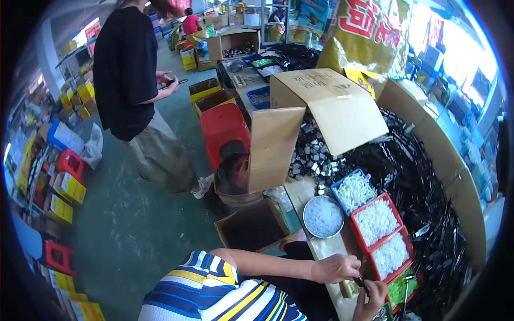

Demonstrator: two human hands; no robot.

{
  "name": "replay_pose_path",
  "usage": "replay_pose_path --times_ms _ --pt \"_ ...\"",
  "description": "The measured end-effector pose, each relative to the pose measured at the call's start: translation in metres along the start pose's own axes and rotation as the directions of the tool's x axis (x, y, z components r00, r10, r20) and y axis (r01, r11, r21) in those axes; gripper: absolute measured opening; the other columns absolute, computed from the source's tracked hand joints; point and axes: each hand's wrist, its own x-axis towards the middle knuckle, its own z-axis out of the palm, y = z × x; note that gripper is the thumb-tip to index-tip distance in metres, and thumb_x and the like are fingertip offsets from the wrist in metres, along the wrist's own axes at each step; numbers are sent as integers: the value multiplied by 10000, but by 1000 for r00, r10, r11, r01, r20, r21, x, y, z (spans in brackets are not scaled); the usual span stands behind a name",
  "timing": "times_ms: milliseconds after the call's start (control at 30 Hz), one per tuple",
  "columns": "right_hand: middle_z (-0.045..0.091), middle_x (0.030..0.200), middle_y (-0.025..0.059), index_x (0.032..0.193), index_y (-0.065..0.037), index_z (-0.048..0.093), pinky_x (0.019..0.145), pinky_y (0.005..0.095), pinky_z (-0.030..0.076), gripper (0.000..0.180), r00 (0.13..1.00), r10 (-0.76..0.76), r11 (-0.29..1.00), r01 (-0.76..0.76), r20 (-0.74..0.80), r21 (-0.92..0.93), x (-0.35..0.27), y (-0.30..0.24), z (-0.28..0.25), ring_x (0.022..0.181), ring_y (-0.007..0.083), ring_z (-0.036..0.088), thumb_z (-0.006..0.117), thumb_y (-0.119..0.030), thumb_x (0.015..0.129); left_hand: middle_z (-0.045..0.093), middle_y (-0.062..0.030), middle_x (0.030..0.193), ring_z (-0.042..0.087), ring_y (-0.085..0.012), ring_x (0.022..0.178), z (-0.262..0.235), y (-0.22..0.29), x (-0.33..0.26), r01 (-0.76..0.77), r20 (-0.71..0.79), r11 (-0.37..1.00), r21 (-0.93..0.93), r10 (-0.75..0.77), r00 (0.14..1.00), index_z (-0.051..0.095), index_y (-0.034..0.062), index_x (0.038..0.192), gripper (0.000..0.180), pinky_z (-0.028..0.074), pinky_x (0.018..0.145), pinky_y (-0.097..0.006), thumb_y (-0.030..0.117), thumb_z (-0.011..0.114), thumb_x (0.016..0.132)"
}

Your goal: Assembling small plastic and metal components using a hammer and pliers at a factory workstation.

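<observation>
My left hand [336, 268] reaches over the narrow work board [327, 247] with its fingers pinched. Close by on the right, my right hand [370, 300] is closed too. Between the fingertips of both runs a slim black piece [361, 283], too small to make out its kind. Under the hands is a pale block [350, 289], partly hidden. Beside them stands a red two-part tray [400, 225] of clear and white small plastic parts. Bright green parts [399, 291] lie in another red tray just right of my right hand.
A round metal bowl [323, 216] and a blue tray [334, 188] hold whitish parts. Black strips [423, 198] heap up inside a large cardboard wall [455, 166]. An open carton [251, 224] and a red stool [225, 134] stand left. Another person [128, 80] stands holding a phone.
</observation>
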Motion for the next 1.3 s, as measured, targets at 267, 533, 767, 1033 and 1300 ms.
replay_pose_path --times_ms 267,533,767,1033,1300 --pt "650 928 122 1056 -8 673 743 402 517 157 996 -33 981 47 78 -188 -13 2 26 859 274 621 619 -122 962 519 -118 865 578 -303 829 9 -12 -20 -102 26 992 75 100 995 529 11 791 70 491 687 -390 65 571 776" --pt "604 889 159 929 1 633 754 423 485 138 997 45 977 -32 57 -213 -1 35 61 843 358 596 675 -4 797 616 -227 1116 633 -369 1030 -39 -26 -10 119 44 971 205 -131 990 662 47 1076 247 535 871 -417 67 645 830" --pt "607 858 58 944 -58 665 718 378 469 194 998 51 967 -40 40 -251 -11 37 59 837 252 593 696 -42 753 652 -140 984 645 -310 926 -65 -51 -5 235 -77 943 234 -222 972 713 14 932 167 522 794 -382 26 732 767" --pt "600 875 81 990 -42 665 730 378 475 240 995 25 984 -8 92 -176 -9 32 59 853 259 585 673 -16 752 657 -125 920 634 -305 891 -123 -59 -18 369 -259 814 448 -277 925 726 21 909 142 516 768 -390 50 743 770" --pt "582 845 125 941 -5 650 695 402 486 193 992 65 997 -59 107 -55 6 31 58 795 304 574 678 43 756 665 -163 902 640 -340 876 -161 -103 -19 443 -266 753 486 -356 896 701 -10 896 100 504 755 -414 19 677 803"
